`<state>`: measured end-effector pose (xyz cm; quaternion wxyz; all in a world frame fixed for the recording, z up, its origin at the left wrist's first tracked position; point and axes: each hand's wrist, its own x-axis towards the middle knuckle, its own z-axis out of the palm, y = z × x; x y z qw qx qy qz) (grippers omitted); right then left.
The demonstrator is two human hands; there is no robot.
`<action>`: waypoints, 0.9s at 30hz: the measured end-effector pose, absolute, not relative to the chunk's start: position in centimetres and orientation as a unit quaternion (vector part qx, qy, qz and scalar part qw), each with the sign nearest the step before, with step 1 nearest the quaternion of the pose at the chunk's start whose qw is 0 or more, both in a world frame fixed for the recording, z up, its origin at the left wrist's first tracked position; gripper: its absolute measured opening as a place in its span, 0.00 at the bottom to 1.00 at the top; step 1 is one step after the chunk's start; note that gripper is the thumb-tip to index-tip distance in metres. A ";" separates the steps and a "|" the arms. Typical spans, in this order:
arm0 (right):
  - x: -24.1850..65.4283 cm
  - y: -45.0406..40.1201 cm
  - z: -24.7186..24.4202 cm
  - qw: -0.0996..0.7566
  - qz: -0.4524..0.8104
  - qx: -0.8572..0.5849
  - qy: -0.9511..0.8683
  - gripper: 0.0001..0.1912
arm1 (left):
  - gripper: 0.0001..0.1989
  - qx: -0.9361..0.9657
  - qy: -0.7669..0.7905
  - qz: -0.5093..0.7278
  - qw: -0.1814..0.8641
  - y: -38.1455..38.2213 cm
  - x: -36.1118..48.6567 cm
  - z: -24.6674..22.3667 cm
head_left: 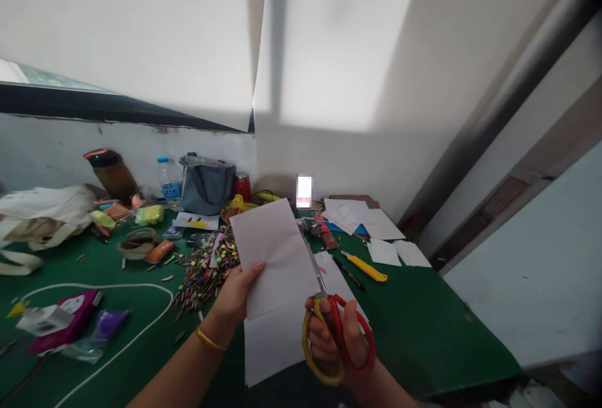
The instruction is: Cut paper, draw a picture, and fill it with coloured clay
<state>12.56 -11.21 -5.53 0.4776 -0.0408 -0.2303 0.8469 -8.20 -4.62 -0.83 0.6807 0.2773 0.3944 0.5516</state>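
Observation:
My left hand pinches the left edge of a white sheet of paper, thumb on top, and holds it tilted above the table. Fingers of my right hand are through the red and yellow handles of a pair of scissors. The blades point away from me along the right edge of the sheet; whether paper lies between them I cannot tell. Beneath the held sheet, another white sheet shows, partly covered. A yellow utility knife and a black pen lie right of the scissors.
A heap of sunflower seeds with coloured beads covers the green table left of the paper. Behind stand a blue-grey bag, a water bottle and a brown bottle. A white cable curves across the left.

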 end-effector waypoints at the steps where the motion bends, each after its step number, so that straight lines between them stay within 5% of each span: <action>1: 12.6 -11.2 -5.7 0.477 0.847 -0.043 -0.230 0.37 | 0.26 0.278 0.396 0.550 0.680 -4.6 -8.3 -0.9; 8: 12.4 -11.2 -5.8 0.467 0.850 -0.047 -0.238 0.40 | 0.23 0.280 0.413 0.534 0.682 -4.5 -8.9 -0.9; 27: 12.2 -11.6 -4.0 0.505 0.831 -0.103 -0.209 0.31 | 0.17 0.287 0.416 0.508 0.698 -5.3 -7.4 -0.7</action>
